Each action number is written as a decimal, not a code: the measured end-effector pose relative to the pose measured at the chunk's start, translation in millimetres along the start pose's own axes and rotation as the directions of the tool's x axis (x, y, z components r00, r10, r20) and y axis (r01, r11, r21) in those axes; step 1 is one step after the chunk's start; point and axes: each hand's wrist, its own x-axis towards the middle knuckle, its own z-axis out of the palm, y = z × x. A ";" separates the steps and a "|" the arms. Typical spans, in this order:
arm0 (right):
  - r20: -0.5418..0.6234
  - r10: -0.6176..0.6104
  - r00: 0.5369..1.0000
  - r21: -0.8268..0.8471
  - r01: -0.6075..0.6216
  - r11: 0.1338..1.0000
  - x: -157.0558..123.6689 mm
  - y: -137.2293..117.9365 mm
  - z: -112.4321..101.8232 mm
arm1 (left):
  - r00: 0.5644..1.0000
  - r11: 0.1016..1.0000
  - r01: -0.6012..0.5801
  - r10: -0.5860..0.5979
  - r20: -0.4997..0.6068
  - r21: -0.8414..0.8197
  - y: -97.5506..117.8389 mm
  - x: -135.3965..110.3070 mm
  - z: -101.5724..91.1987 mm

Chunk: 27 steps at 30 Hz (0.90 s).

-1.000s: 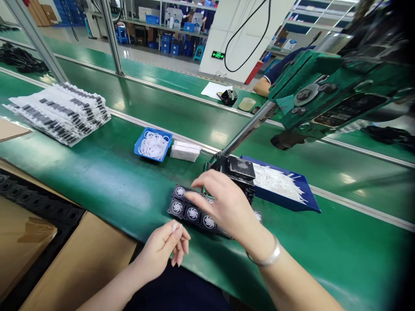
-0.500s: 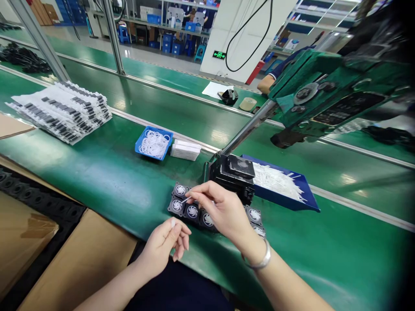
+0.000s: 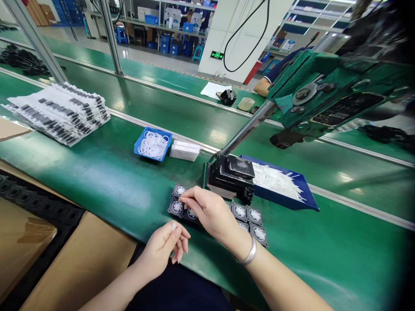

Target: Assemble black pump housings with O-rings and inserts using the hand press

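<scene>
Small black square fans [image 3: 177, 207] with white swirl-shaped hubs stand packed in rows on the green bench. Over the left end of these rows is my right hand [image 3: 210, 214], its thumb and forefinger pinched close to a fan's hub; the thin white strip in that pinch is now mostly hidden by the fingers. My left hand [image 3: 167, 244] hovers near the bench's front edge, thumb pressed to the forefinger, other fingers curled. A small pale spot shows at that thumb tip, and I cannot tell what it is.
Behind the fans stands a green press [image 3: 324, 93] with a black base [image 3: 227, 177]. A dark blue tray [image 3: 308, 205] holds white strips; a blue bin [image 3: 138, 149] holds white rings. White blocks [image 3: 184, 151] and stacked parts [image 3: 58, 112] lie left. Cardboard [image 3: 87, 255] is front left.
My right hand has shifted slightly left, and the strip that stuck out of its fingertips is now barely visible. More fans show at its right. My left hand has hardly moved.
</scene>
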 end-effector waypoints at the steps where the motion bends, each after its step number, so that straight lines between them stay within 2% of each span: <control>1: 0.004 -0.024 1.000 -0.017 0.024 1.000 -1.0 0.4 1.0 | 1.000 1.000 0.000 0.000 0.004 0.005 -0.7 0.2 0.0; 8: 0.110 -0.180 0.977 -0.241 0.202 0.949 1.4 -2.2 8.2 | 0.999 0.997 -0.012 0.010 0.031 0.073 -8.9 2.2 -1.8; 10: 0.040 -0.207 0.978 -0.273 0.210 0.939 5.6 -5.9 0.3 | 0.999 0.996 -0.011 0.009 0.031 0.084 -9.6 1.6 -2.9; 12: -0.137 -0.187 0.973 -0.246 0.150 0.958 7.8 -10.8 -12.8 | 1.000 0.996 -0.007 0.004 0.029 0.092 -8.6 0.1 -3.3; 14: -0.237 -0.136 0.962 -0.171 0.097 0.981 5.0 -16.8 -26.4 | 0.999 0.996 -0.001 -0.002 0.032 0.092 -5.8 -1.6 -2.5; 15: -0.205 -0.106 0.973 -0.117 0.084 0.990 1.3 -19.9 -31.5 | 0.999 0.996 0.000 -0.004 0.040 0.091 -3.9 -2.4 -1.5; 17: 0.026 -0.066 0.997 0.044 0.065 0.997 -10.7 -26.1 -35.4 | 0.997 0.994 -0.014 0.006 0.073 0.111 0.4 -4.0 1.3; 19: 0.253 -0.068 0.965 0.212 0.013 0.977 -26.1 -30.4 -30.8 | 0.992 0.984 -0.042 0.022 0.121 0.171 3.8 -5.3 4.6; 20: 0.294 -0.066 0.953 0.273 -0.017 0.962 -33.7 -31.1 -26.4 | 0.989 0.977 -0.055 0.025 0.147 0.208 4.5 -5.8 6.2; 21: 0.294 -0.052 0.954 0.322 -0.048 0.945 -40.7 -30.6 -21.6 | 0.985 0.969 -0.063 0.021 0.172 0.239 4.3 -6.0 7.5; 24: 0.189 0.070 0.979 0.439 -0.148 0.886 -56.8 -22.8 -13.0 | 0.974 0.964 -0.034 -0.027 0.225 0.262 -1.9 -4.1 11.2; 27: 0.137 0.144 0.980 0.533 -0.195 0.823 -68.3 -13.5 -18.0 | 0.958 0.981 0.038 -0.090 0.272 0.191 -13.2 1.2 17.9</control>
